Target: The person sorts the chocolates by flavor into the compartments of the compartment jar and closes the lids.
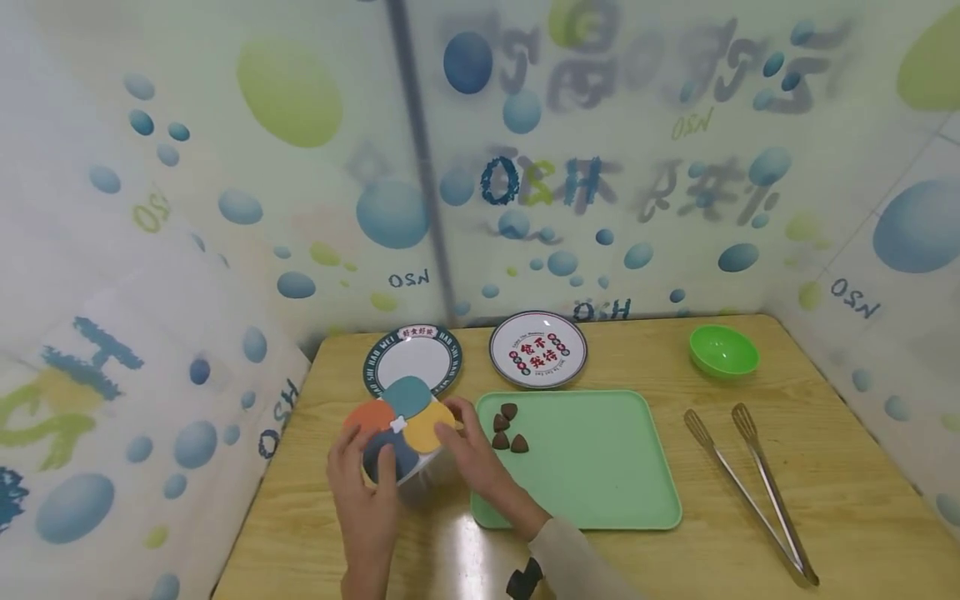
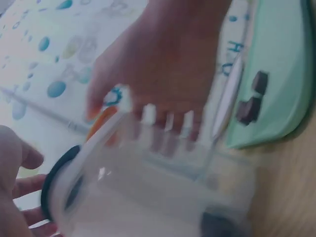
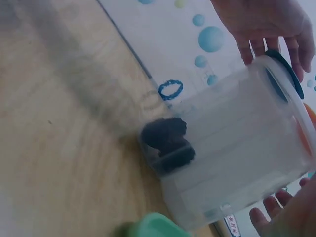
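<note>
A clear storage container [image 3: 232, 143] with a lid of four coloured flaps [image 1: 407, 397] stands on the table's left side. My left hand [image 1: 363, 500] grips the lid's left edge, thumb by the dark blue flap and fingers by the orange one. On the opposite side my right hand [image 1: 480, 458] holds the rim, its thumb at the yellow flap. All four flaps look closed from above. Dark lumps [image 3: 168, 143] lie at the bottom of one compartment, seen through the wall in the right wrist view. Several brown chocolate-like pieces [image 1: 519, 444] lie on a green tray [image 1: 592, 467], right of the container.
Two round plates, one green-rimmed [image 1: 371, 367] and one dark-rimmed [image 1: 538, 379], stand along the back. A green bowl [image 1: 723, 352] sits at the back right. Metal tongs [image 1: 776, 504] lie right of the tray. Printed curtains [image 1: 360, 250] enclose the table [image 1: 292, 500].
</note>
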`<state>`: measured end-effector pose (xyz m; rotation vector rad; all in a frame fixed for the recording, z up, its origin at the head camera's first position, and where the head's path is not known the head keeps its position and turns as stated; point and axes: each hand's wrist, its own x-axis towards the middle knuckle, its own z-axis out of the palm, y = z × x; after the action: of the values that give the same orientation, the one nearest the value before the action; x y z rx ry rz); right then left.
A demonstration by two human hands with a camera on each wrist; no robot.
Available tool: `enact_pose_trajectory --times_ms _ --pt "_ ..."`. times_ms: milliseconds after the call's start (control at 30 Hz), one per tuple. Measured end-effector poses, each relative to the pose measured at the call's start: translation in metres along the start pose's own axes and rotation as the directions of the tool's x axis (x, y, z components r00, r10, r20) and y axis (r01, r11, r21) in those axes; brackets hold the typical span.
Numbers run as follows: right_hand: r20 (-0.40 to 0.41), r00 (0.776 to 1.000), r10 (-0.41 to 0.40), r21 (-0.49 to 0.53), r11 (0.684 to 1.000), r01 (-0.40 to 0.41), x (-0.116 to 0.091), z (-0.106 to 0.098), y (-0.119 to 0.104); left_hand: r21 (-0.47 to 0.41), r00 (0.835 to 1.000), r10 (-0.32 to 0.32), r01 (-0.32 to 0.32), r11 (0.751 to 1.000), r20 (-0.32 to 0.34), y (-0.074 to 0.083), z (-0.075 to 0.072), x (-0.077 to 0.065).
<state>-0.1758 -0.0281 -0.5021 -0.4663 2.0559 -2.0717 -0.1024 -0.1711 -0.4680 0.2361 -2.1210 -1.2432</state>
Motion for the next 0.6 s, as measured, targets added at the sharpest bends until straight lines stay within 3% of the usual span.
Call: enact_pose_trajectory --times_ms 167,367,500,600 --pt "0.013 0.994 -0.108 -0.042 0.993 0.109 0.017 -0.003 -0.002 0.063 0.997 0.071 -0.071 0.995 -0.009 -0.004 0.016 -0.013" --pt "0.029 0.994 -0.11 -0.017 0.994 0.11 0.018 0.004 0.005 0.079 0.98 0.194 -0.197 0.977 0.036 -0.02 0.017 -0.007" --pt "-0.013 0.994 -0.113 -0.078 0.991 0.112 0.01 0.012 0.005 0.016 0.983 0.176 -0.177 0.984 0.061 -0.029 0.01 0.004" --pt "-0.043 0.996 -0.082 -0.096 0.992 0.078 0.0 0.016 0.003 -0.022 0.99 0.101 -0.099 0.995 0.099 -0.034 0.005 0.011"
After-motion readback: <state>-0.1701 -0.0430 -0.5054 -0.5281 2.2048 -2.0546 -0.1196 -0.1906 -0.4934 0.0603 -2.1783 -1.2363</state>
